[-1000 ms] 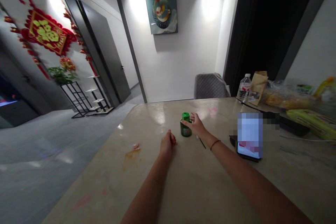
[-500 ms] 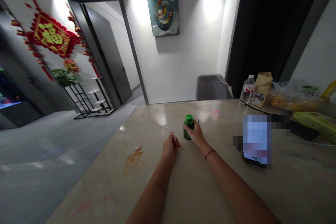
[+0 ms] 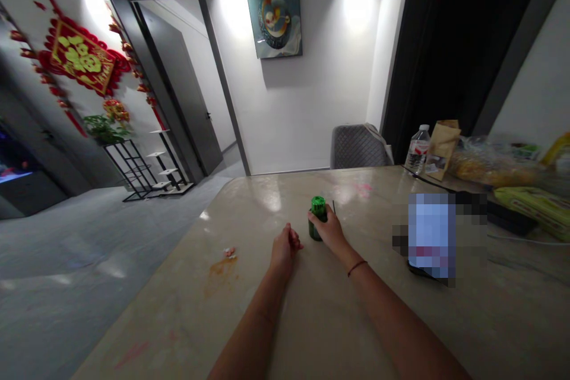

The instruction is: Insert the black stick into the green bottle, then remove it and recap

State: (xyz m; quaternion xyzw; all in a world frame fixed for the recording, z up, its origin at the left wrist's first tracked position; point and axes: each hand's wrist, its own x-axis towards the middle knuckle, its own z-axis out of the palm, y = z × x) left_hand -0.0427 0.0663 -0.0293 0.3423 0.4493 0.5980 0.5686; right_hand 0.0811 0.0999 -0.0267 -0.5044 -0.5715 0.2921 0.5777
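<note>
On the table (image 3: 267, 214), my right hand (image 3: 332, 228) is wrapped round a small dark green bottle (image 3: 317, 230) with a ridged bright green cap (image 3: 317, 203). The bottle stands upright, and part of its right side is hidden by my fingers. Just left of it, my left hand (image 3: 285, 243) rests on the tabletop with the fingers curled in. Whatever that hand holds, if anything, is hidden. A thin dark stick-like thing (image 3: 333, 206) shows behind my right hand; I cannot make out what it is.
Pinkish scraps (image 3: 230, 252) lie beside an orange-brown stain (image 3: 222, 273) on the left. To the right stands a blurred-out phone (image 3: 431, 237). Farther back are a water bottle (image 3: 417, 148), a paper bag (image 3: 442, 148), a plastic bag (image 3: 490, 163) and a green packet (image 3: 532, 205). A grey chair (image 3: 358, 147) stands beyond.
The bottle has shifted slightly towards me, its cap tilting a little in view, with my right hand still around it. My left hand stays curled beside it. The whole view has shifted slightly.
</note>
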